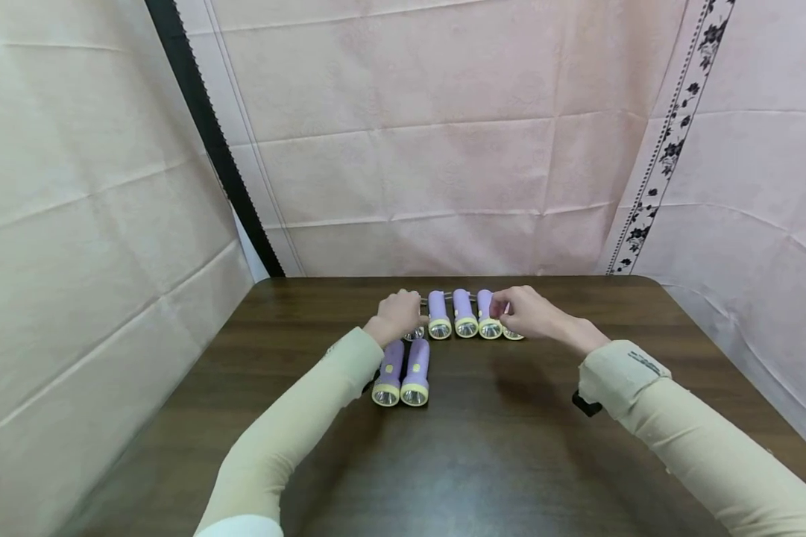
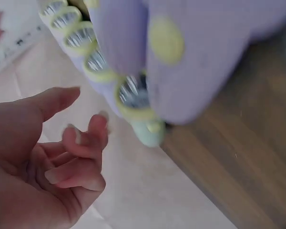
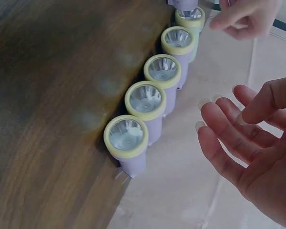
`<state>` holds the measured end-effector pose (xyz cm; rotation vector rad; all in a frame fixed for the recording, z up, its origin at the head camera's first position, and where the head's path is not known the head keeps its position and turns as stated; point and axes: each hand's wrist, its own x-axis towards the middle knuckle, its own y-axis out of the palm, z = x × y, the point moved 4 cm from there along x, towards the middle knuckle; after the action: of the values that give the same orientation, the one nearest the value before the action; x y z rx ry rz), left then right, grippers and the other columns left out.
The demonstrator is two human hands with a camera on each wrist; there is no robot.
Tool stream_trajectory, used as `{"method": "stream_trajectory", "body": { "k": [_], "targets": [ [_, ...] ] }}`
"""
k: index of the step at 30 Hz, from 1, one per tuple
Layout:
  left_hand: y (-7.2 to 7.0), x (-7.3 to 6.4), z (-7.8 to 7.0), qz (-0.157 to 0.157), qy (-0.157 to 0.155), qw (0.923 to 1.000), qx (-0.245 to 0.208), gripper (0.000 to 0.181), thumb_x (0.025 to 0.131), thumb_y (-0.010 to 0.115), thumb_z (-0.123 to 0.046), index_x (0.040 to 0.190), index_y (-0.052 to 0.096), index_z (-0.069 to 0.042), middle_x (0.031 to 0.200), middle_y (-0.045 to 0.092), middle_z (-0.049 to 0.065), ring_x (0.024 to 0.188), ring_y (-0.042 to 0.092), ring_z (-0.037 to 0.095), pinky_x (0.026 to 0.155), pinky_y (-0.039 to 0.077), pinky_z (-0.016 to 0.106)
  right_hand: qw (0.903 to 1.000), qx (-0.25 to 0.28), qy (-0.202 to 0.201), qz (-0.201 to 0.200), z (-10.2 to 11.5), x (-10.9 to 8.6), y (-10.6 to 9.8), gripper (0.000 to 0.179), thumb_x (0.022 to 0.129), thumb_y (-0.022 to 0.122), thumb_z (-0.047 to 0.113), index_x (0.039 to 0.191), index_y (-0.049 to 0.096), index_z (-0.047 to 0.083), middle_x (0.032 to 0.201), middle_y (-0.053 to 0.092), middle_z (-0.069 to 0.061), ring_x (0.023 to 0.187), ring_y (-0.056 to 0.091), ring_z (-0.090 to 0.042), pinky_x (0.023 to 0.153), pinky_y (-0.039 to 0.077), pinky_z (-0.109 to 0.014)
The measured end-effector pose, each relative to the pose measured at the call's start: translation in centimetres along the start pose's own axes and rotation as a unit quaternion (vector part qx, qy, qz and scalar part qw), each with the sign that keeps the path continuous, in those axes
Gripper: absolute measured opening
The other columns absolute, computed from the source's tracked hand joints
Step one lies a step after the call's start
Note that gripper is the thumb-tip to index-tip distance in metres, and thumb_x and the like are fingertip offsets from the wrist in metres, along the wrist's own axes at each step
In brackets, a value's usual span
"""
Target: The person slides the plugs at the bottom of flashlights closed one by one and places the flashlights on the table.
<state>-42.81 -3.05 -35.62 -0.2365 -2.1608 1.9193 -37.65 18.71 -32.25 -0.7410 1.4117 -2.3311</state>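
Note:
Several flashlights with yellow rims stand in a far row; one purple flashlight [image 1: 438,307] shows near its middle. At the row's left end is a mint-green flashlight [image 2: 148,133], mostly behind my left hand [image 1: 398,317] in the head view. That hand's fingers are loosely bent, with nothing between them in the left wrist view. My right hand [image 1: 526,312] hovers by the row's right end, partly covering the end flashlight [image 3: 126,137]. Its fingers [image 3: 224,129] curve loosely and hold nothing. Two more purple flashlights [image 1: 416,373] lie side by side nearer to me, below the left hand.
The dark wooden table [image 1: 470,462] ends just behind the far row. A pale cloth [image 1: 443,171] hangs beyond that edge, and more cloth [image 1: 765,186] hangs along the sides. Thin metal bits [image 3: 123,175] poke out by the end flashlight.

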Motion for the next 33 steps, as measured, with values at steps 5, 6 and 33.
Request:
{"method": "stream_trajectory", "body": {
  "k": [5, 6, 33],
  "targets": [
    [-0.3, 2.6, 1.8, -0.006, -0.028, 0.9989, -0.038, 0.026, 0.091, 0.064, -0.034, 0.091, 0.063, -0.008, 0.094, 0.065, 0.01, 0.079, 0.064, 0.026, 0.067, 0.051, 0.039, 0.9999, -0.005, -0.007, -0.011, -0.1, 0.2, -0.4, 0.02, 0.076, 0.053, -0.004, 0.079, 0.066, 0.011, 0.074, 0.065, -0.003, 0.067, 0.056, -0.013, 0.06, 0.044, -0.026],
    [-0.3, 3.0, 2.1, 0.0, -0.035, 0.9981, -0.05, 0.027, 0.091, 0.064, -0.034, 0.094, 0.063, -0.007, 0.095, 0.065, 0.01, 0.079, 0.063, 0.025, 0.067, 0.05, 0.038, 0.9999, -0.004, -0.008, -0.012, -0.2, 0.3, -0.4, 0.02, 0.076, 0.053, -0.004, 0.079, 0.067, 0.01, 0.074, 0.065, -0.003, 0.067, 0.056, -0.013, 0.06, 0.044, -0.026],
    [2.7, 6.2, 2.3, 0.035, -0.09, 0.9906, -0.097, 0.032, 0.082, 0.072, -0.022, 0.103, 0.06, -0.001, 0.106, 0.061, 0.016, 0.091, 0.061, 0.03, 0.08, 0.052, 0.041, 1.0, -0.002, 0.003, 0.0, -1.9, -0.4, -0.3, 0.016, 0.078, 0.055, -0.003, 0.083, 0.067, 0.007, 0.077, 0.065, -0.004, 0.068, 0.055, -0.014, 0.061, 0.045, -0.027]
  ]
}}
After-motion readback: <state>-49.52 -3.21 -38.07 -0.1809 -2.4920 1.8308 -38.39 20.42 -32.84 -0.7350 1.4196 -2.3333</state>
